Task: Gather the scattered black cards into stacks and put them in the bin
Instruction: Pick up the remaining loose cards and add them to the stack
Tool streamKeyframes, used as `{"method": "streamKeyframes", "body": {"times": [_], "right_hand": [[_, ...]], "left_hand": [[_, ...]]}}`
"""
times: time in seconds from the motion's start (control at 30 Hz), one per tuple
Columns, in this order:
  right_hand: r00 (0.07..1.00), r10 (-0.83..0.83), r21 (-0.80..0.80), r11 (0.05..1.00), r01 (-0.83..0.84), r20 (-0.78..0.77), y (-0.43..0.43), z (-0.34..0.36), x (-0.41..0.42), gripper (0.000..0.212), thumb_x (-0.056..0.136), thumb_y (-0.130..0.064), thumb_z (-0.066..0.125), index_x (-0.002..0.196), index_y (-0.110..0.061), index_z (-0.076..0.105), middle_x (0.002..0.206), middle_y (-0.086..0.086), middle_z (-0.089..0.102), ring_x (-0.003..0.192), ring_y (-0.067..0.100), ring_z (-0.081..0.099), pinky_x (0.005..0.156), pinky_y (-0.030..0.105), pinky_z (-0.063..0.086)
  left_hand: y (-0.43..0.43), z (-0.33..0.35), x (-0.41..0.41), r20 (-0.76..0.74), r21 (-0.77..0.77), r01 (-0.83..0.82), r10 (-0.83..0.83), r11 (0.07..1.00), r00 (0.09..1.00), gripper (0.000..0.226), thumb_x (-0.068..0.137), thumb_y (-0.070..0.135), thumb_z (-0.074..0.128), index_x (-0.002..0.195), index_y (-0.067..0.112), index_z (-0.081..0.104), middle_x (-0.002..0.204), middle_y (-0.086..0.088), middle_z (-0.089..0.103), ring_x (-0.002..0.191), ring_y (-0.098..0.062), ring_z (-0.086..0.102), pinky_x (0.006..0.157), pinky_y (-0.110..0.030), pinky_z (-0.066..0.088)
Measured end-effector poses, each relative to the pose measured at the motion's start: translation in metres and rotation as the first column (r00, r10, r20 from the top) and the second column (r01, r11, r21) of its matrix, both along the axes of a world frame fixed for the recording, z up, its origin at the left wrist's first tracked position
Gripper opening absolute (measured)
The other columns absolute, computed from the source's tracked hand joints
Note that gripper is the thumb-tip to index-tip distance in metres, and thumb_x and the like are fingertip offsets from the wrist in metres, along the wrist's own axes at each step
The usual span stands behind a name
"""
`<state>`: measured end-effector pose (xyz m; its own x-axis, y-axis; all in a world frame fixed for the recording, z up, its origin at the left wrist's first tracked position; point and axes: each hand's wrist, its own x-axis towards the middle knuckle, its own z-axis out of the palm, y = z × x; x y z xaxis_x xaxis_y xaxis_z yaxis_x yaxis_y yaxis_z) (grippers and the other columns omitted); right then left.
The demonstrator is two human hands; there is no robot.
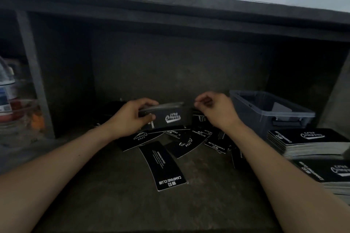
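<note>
My left hand [132, 117] grips a stack of black cards [168, 116] by its left end and holds it above the shelf floor. At the stack's right end hovers my right hand [216, 109] with its fingers loosely curled; whether the fingertips touch the cards is unclear. Beneath the hands several loose black cards [189, 142] with white print lie scattered and overlapping, and one long card [162, 165] lies nearer to me. A translucent grey bin [269, 111] stands at the right, just beyond my right hand.
Two tall stacks of black cards [306, 143] sit at the right edge in front of the bin. A dark shelf wall rises behind. Left of a post [34, 73] stand a bottle and clear containers [13, 104].
</note>
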<state>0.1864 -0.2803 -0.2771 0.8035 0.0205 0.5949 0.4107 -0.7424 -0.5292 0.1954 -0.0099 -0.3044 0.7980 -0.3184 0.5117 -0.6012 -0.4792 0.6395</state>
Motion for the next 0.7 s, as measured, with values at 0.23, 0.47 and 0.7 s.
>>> {"method": "streamKeyframes", "body": {"times": [0.23, 0.47, 0.7], "right_hand": [[0.886, 0.234, -0.304, 0.878, -0.369, -0.401, 0.031, -0.023, -0.009, 0.048, 0.097, -0.034, 0.056, 0.143, -0.027, 0.047, 0.155, -0.001, 0.034, 0.141, 0.013, 0.032, 0.110, 0.016, 0.019], [0.855, 0.117, -0.442, 0.816, -0.374, -0.506, 0.019, -0.001, -0.006, 0.033, 0.082, -0.033, 0.075, 0.114, -0.029, 0.069, 0.116, -0.009, 0.062, 0.108, 0.007, 0.055, 0.084, 0.016, 0.042], [0.827, 0.057, -0.305, 0.913, -0.270, -0.560, -0.013, 0.003, -0.010, 0.054, 0.058, -0.041, 0.091, 0.107, -0.030, 0.071, 0.098, -0.011, 0.066, 0.092, 0.003, 0.063, 0.086, 0.024, 0.053]], "left_hand": [[0.016, 0.011, 0.011, 0.005, -0.075, -0.183, 0.184, 0.980, 0.983, 0.041, 0.092, -0.004, 0.062, 0.128, 0.016, 0.061, 0.116, -0.001, 0.067, 0.101, -0.009, 0.065, 0.091, -0.020, 0.050], [0.020, 0.001, 0.015, -0.041, 0.063, -0.191, 0.194, 0.979, 0.980, 0.038, 0.094, 0.001, 0.060, 0.127, 0.021, 0.061, 0.101, 0.010, 0.068, 0.066, 0.011, 0.063, 0.063, -0.006, 0.047], [0.010, 0.001, 0.008, -0.159, 0.028, -0.038, 0.042, 0.999, 0.986, 0.042, 0.094, -0.009, 0.051, 0.124, 0.019, 0.062, 0.112, 0.001, 0.070, 0.094, -0.002, 0.066, 0.081, -0.010, 0.052]]}}
